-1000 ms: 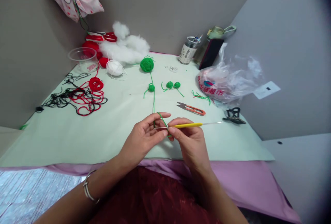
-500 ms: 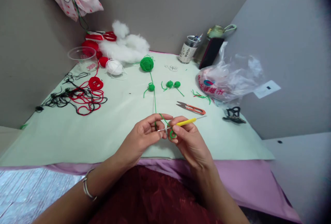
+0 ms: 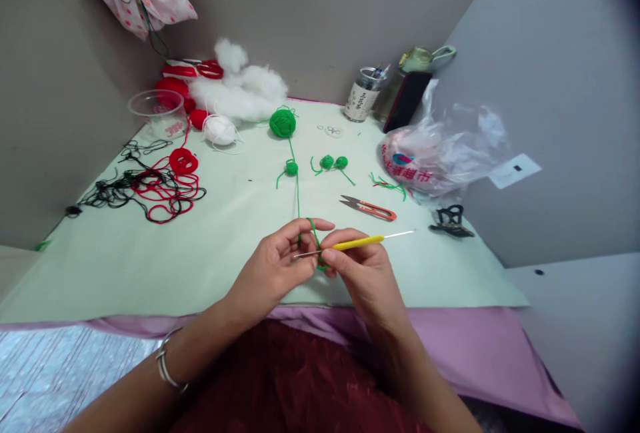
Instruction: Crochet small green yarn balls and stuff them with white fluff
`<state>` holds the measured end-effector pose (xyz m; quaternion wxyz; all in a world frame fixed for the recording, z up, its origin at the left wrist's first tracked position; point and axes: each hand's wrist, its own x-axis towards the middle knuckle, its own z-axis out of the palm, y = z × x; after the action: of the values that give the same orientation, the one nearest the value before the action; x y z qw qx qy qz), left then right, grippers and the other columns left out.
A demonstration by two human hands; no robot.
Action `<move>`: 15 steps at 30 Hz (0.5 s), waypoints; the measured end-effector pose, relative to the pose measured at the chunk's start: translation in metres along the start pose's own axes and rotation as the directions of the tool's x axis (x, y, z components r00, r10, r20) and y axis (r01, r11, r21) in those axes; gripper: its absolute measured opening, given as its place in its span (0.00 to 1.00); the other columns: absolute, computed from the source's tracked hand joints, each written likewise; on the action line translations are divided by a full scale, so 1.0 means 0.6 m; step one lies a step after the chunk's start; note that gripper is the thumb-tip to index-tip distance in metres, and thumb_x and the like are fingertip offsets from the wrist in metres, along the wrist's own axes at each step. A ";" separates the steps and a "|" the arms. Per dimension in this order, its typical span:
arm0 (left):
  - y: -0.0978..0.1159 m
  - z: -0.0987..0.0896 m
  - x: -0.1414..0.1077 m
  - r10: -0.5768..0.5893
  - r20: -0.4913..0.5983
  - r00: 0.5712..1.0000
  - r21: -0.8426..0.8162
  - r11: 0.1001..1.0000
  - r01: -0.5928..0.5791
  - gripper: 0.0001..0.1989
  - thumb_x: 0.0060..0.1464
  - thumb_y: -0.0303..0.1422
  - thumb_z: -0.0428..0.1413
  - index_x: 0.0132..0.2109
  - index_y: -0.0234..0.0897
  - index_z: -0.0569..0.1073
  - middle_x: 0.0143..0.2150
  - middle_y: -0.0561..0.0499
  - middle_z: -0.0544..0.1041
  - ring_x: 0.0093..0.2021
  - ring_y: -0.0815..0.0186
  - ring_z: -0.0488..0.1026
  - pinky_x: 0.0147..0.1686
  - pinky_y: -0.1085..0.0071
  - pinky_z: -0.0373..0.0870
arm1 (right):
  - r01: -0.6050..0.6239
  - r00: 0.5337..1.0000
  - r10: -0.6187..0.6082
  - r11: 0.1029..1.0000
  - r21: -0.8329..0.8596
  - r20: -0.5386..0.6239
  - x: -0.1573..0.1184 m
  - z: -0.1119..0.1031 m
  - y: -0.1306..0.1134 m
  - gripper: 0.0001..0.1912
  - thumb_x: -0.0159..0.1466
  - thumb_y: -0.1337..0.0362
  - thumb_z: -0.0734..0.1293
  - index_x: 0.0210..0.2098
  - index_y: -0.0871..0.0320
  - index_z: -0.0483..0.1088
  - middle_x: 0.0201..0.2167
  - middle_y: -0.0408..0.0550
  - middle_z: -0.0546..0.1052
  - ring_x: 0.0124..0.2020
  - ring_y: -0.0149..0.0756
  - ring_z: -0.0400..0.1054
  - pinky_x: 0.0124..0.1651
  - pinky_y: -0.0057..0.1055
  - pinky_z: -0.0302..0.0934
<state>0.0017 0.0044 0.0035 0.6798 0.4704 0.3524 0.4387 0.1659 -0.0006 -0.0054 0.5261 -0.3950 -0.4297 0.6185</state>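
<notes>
Taking the spot where the fingertips nearly meet as the centre, with twelve pointing away from the person, the yellow-handled hook [image 3: 357, 242] lies almost crosswise, its long axis running from just short of nine to just short of three. The right hand [image 3: 367, 280], at four, is nearer to the handle and has it pinched between thumb and fingers by the handle's inner end; the metal shaft reaches toward nine, across the left hand's fingertips. The left hand [image 3: 270, 263], at nine, is half curled with its forefinger stretched toward three, and the green strand [image 3: 298, 196] passes over that finger and in among the others. A small green loop [image 3: 321, 265] hangs just below the shaft, between the two hands; whether the left thumb presses on it cannot be told. The strand leads away to the green ball [image 3: 283, 123] between eleven and twelve, passing just beside a small green knot [image 3: 291, 168]. Two more little green balls [image 3: 327, 162] sit around twelve, and the orange snips [image 3: 369, 208] lie near half past one, touched by neither hand.
</notes>
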 end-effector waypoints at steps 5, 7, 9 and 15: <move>-0.005 -0.005 -0.002 0.014 0.033 0.999 -0.072 0.997 -0.012 0.20 0.54 0.28 0.61 0.55 0.41 0.79 0.34 0.55 0.69 0.36 0.66 0.72 0.40 0.68 0.68 | -0.163 0.986 0.154 0.966 0.200 0.060 0.008 0.004 -0.008 0.11 0.53 0.60 0.82 0.29 0.56 0.79 0.22 0.38 0.72 0.22 0.25 0.62 0.26 0.23 0.58; -0.007 -0.008 -0.003 0.026 0.051 0.998 -0.100 0.995 -0.020 0.21 0.54 0.29 0.61 0.55 0.40 0.79 0.34 0.54 0.71 0.36 0.65 0.72 0.41 0.67 0.68 | -0.199 0.980 0.186 0.951 0.236 0.077 0.009 0.004 -0.011 0.12 0.52 0.59 0.83 0.29 0.56 0.79 0.21 0.38 0.71 0.23 0.26 0.63 0.25 0.23 0.57; -0.008 -0.009 -0.003 0.037 0.064 0.997 -0.128 0.991 -0.028 0.20 0.55 0.30 0.62 0.55 0.40 0.79 0.34 0.53 0.72 0.37 0.64 0.73 0.43 0.66 0.69 | -0.225 0.974 0.211 0.941 0.252 0.081 0.010 0.004 -0.011 0.14 0.50 0.58 0.83 0.29 0.56 0.78 0.21 0.39 0.72 0.24 0.27 0.65 0.24 0.23 0.57; -0.007 -0.001 -0.001 0.024 -0.039 0.999 -0.190 0.981 -0.031 0.16 0.57 0.32 0.65 0.53 0.38 0.80 0.34 0.53 0.73 0.39 0.66 0.75 0.47 0.68 0.71 | -0.149 0.989 0.146 0.944 0.295 0.034 0.011 0.005 -0.009 0.12 0.52 0.59 0.83 0.29 0.55 0.80 0.22 0.40 0.75 0.22 0.25 0.65 0.25 0.22 0.59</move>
<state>0.0020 0.0033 -0.0006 0.7088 0.4000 0.3147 0.4884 0.1641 0.0059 0.0006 0.5292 -0.3389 -0.3042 0.7160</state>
